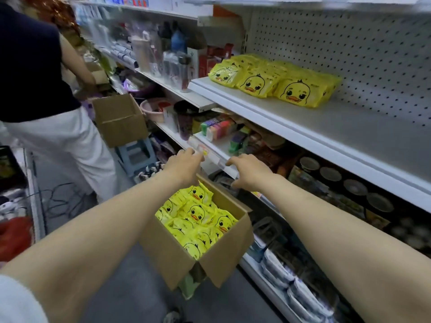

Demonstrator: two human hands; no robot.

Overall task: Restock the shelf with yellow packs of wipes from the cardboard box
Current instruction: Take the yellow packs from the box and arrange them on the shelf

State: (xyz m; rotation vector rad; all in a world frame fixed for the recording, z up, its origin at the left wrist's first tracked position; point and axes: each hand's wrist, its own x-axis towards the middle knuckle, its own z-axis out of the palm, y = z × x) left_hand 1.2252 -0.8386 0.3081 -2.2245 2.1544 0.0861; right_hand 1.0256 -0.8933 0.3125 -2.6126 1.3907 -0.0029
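Likely step: reaching for packs | left hand and right hand are hovering empty, fingers loosely bent, over the far edge of the open brown cardboard box | yellow duck-printed packs of wipes are lying inside; more are sitting on the white metal shelf | next probably calls for dipping in and gripping packs.

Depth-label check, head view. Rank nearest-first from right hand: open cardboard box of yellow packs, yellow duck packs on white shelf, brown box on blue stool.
1. Open cardboard box: below right hand.
2. Yellow duck packs: shelf above, right.
3. Brown box on stool: far left.
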